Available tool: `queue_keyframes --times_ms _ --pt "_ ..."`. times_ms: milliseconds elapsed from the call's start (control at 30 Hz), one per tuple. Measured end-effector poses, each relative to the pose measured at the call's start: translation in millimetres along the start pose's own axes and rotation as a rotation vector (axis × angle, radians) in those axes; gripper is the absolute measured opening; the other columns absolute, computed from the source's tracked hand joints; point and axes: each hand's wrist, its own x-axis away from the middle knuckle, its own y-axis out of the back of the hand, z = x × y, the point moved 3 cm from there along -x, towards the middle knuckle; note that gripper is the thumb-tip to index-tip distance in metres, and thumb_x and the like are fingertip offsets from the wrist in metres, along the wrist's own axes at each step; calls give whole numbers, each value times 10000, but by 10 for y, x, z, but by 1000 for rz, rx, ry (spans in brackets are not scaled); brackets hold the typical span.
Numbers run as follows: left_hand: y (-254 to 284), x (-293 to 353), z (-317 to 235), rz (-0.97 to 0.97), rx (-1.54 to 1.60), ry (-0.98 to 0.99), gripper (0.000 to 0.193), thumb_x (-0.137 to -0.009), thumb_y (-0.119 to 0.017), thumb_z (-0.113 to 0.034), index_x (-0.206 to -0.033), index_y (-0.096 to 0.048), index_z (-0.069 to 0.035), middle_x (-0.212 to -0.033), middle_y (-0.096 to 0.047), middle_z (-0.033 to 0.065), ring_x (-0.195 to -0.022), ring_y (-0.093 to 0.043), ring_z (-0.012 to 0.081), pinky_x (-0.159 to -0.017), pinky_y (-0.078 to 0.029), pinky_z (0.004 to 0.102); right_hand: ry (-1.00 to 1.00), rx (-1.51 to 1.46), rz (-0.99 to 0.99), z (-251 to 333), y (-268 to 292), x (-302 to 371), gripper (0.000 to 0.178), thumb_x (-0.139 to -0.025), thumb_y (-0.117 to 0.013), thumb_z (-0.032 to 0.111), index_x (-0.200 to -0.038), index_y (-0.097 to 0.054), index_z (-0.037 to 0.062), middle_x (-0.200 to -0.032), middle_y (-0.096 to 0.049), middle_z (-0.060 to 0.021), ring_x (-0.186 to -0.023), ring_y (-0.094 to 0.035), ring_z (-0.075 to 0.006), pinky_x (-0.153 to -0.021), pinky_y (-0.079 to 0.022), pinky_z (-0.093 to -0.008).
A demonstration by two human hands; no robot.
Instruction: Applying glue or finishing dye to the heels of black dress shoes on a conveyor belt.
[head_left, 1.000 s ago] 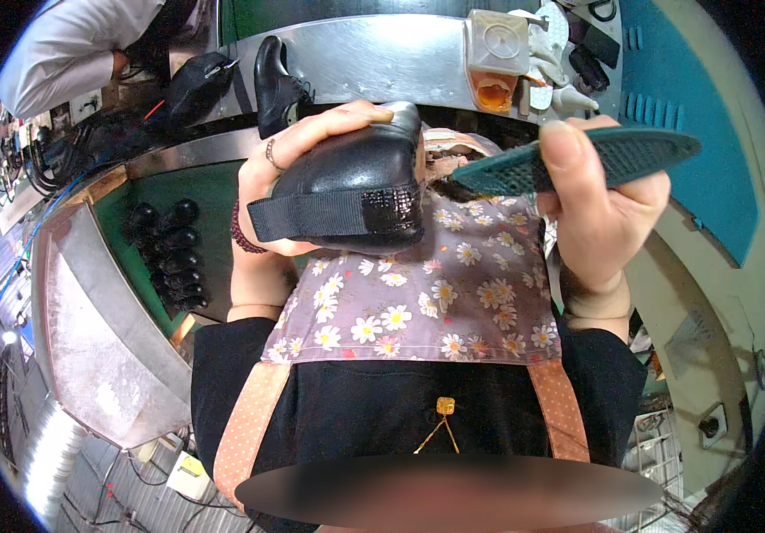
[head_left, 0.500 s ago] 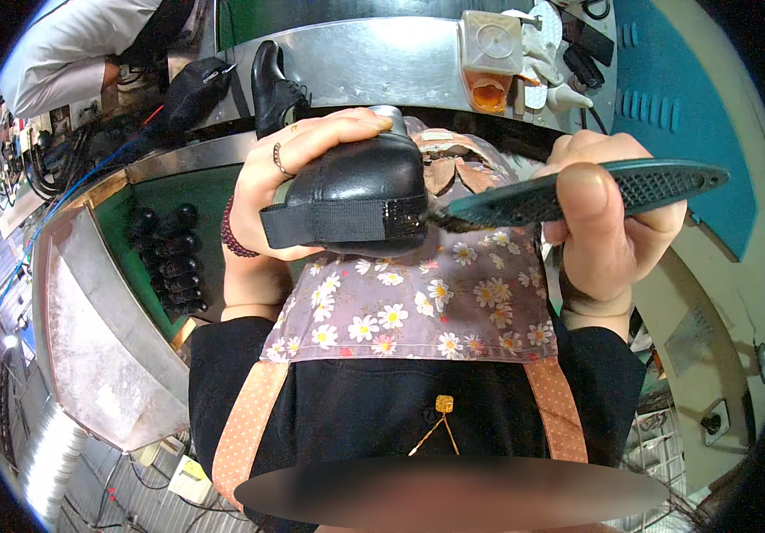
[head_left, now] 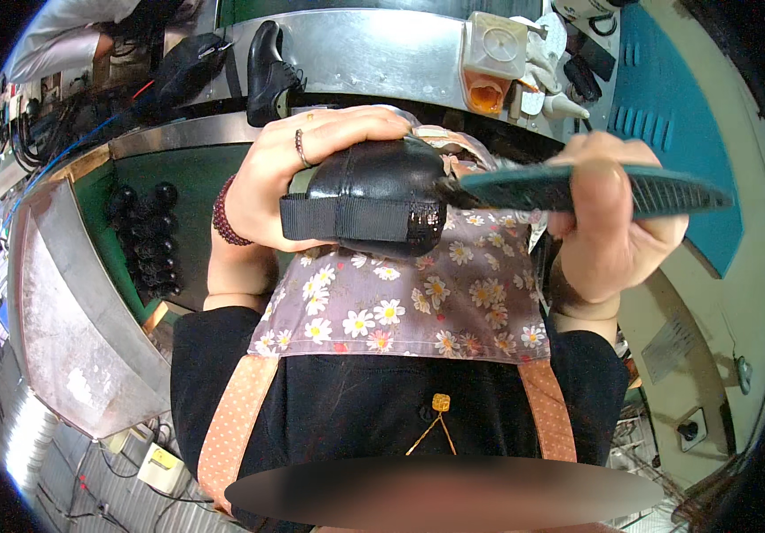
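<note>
In front of my apron, my left hand (head_left: 269, 173) grips a black leather shoe (head_left: 373, 173), fingers over its top and thumb side out of sight. A ribbed black band (head_left: 347, 220) runs across the shoe's near side, and its right end looks wet and shiny. My right hand (head_left: 609, 218) is closed around a flat dark green brush (head_left: 524, 188), thumb on its face. The brush's dark bristles reach the shoe's right side, just above the wet patch; whether they touch the leather, I cannot tell.
A black lace-up shoe (head_left: 267, 71) stands on the metal bench (head_left: 373, 53) ahead. A clear container (head_left: 494, 46) sits behind an orange-filled cup (head_left: 487, 94). Several glossy black rounded pieces (head_left: 153, 235) fill a green-sided bin at left. Someone's light sleeve (head_left: 67, 49) shows far left.
The brush's bristle end has moved up along the shoe's right side, and its handle lies more level. The shoe has shifted slightly right in the picture, still in my left hand.
</note>
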Motion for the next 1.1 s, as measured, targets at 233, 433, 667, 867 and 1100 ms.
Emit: queue_keyframes --times_ms 233,433,667,867,1100 --pt "35 150 80 -97 268 -14 817 -666 -723 -515 -1179 -560 100 -1151 -622 220 -1040 -637 314 -923 -462 366 -292 62 29 -105 34 140 49 -786 -725 6 -791 -688 -25 -726 -661 -56 -610 -570 -81 -531 -436 -237" --pt "18 249 76 -111 344 99 882 -671 -723 -509 -1191 -501 167 -1198 -540 336 -1140 -549 405 -984 -423 467 -327 -222 -49 -101 110 70 95 -774 -744 52 -779 -680 -18 -674 -634 -24 -565 -545 -71 -515 -413 -218" --pt "-70 237 -54 -167 443 226 773 -658 -822 -244 -1263 -484 100 -1229 -579 201 -1144 -574 271 -1008 -416 362 -470 -134 133 -14 -269 -208 130 -764 -734 162 -762 -678 46 -605 -566 43 -437 -400 -7 -406 -243 -179" --pt "-148 219 -91 -184 401 302 833 -639 -836 -339 -1247 -491 116 -1217 -586 207 -1135 -580 275 -1003 -424 367 -666 -602 344 43 -190 -261 177 -880 -637 43 -1024 -668 -56 -963 -702 -137 -893 -667 -165 -789 -534 -273" --pt "-150 203 -145 -241 322 239 823 -630 -826 -389 -1213 -529 111 -1190 -605 212 -1117 -593 282 -993 -433 373 -607 -616 412 -69 -217 -272 169 -878 -645 57 -999 -671 -58 -956 -704 -132 -877 -667 -158 -780 -533 -267"
